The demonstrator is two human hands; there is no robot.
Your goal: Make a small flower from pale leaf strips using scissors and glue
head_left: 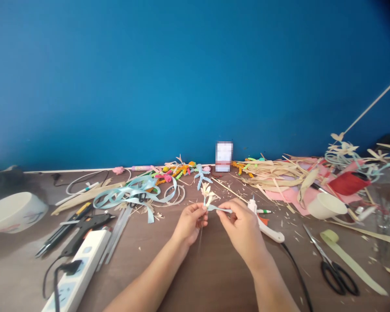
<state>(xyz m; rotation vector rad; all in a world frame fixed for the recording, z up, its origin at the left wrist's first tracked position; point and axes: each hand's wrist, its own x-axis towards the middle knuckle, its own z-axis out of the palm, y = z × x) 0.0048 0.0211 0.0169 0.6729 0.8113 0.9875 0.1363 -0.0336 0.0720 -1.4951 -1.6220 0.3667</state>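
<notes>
Near the middle of the table, my left hand point(192, 222) pinches the stem of a small cream-coloured flower point(207, 193) with narrow petals. Its thin stem runs down below my fingers. A pale blue ribbon point(216, 208) stretches from the flower's base to my right hand point(242, 226), whose thumb and fingers are closed on it. Just right of that hand lies a white-handled glue gun point(273, 230) with a black cord. A light blue fuzzy figure point(202, 174) sits behind the flower.
Left are a power strip point(81, 273), black glue gun point(84, 232), clear glue sticks point(119, 229), blue ribbon pile point(130, 197) and white bowl point(16, 212). Right are scissors point(329, 262), a green ribbon strip point(354, 262), white cup point(326, 207) and dried husks point(276, 173). A blue wall point(195, 82) stands behind.
</notes>
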